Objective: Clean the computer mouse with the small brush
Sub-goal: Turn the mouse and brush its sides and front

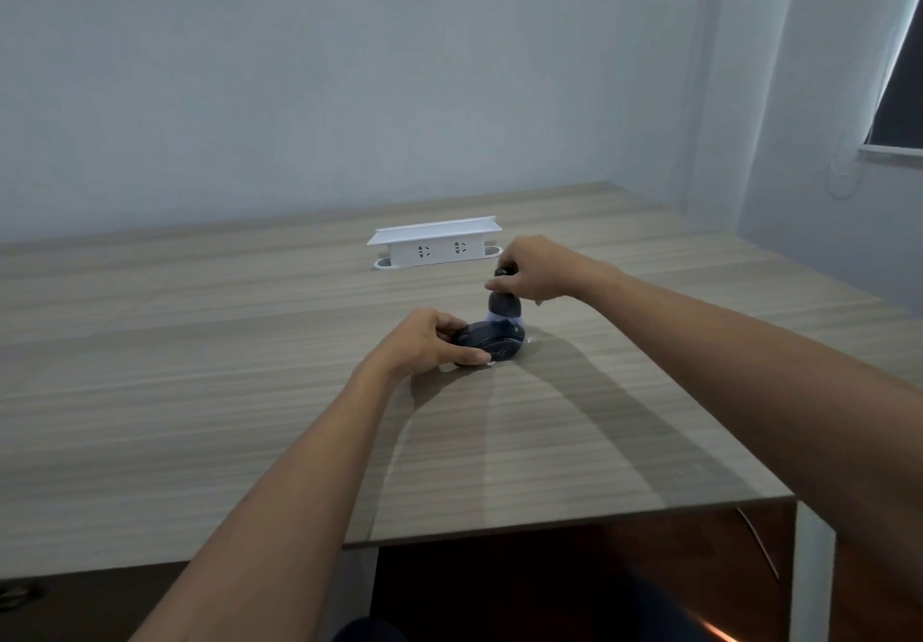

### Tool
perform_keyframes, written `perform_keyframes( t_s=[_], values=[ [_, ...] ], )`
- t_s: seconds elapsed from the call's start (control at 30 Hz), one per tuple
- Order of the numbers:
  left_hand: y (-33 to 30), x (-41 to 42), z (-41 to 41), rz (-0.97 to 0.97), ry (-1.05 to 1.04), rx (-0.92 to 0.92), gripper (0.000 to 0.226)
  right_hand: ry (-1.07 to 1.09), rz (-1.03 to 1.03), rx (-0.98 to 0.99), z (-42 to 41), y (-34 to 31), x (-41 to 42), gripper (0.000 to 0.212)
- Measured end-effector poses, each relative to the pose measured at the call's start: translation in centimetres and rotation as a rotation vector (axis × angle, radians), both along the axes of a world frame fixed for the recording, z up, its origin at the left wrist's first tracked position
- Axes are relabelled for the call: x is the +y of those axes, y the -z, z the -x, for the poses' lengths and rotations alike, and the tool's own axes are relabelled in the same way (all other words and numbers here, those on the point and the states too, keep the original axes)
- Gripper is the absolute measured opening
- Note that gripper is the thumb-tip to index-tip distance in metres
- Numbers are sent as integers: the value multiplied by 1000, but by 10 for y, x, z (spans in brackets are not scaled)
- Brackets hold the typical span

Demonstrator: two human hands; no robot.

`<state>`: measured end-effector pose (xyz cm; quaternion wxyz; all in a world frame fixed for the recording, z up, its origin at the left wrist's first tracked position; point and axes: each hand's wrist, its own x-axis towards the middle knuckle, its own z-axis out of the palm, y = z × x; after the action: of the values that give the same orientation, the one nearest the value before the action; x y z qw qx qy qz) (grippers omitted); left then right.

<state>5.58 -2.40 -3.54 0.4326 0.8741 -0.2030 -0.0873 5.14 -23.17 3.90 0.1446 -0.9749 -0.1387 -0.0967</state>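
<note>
A dark computer mouse (pixel 492 339) lies on the wooden table (pixel 200 342), a little past its middle. My left hand (pixel 429 342) grips the mouse from the left side, thumb along its near edge. My right hand (pixel 537 269) pinches the top of a small brush (pixel 504 309) with a dark handle and pale bristles. The brush stands upright, and its bristles press on the far right end of the mouse.
A white pop-up socket box (pixel 434 242) stands open on the table just behind the hands. The table's near edge and a white leg (pixel 811 566) are at the lower right. A wall is behind, a window at the far right.
</note>
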Motion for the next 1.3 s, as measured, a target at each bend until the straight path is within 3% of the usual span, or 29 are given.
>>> perform_keyframes(
  t_s=[0.07,0.13,0.27,0.53,0.8,1.07,1.3],
  values=[
    [0,-1,1,2,0,3,32,-29,-73,-44,2,0,14,39],
    [-1,-2,2,5,18,11,40,-64,-132,-58,4,1,26,40],
    [0,-3,2,10,-7,7,31,-64,-122,-50,12,3,21,37],
    [0,-4,6,-37,-42,-22,49,89,-120,-72,23,7,-19,33],
    [0,-8,11,-54,-83,-43,42,-31,-199,-80,30,16,8,29],
    [0,-11,13,-87,-146,-63,48,116,-222,-69,39,26,-36,25],
    [-1,-13,17,-102,-177,-79,47,46,-397,-54,41,29,-13,24]
  ],
)
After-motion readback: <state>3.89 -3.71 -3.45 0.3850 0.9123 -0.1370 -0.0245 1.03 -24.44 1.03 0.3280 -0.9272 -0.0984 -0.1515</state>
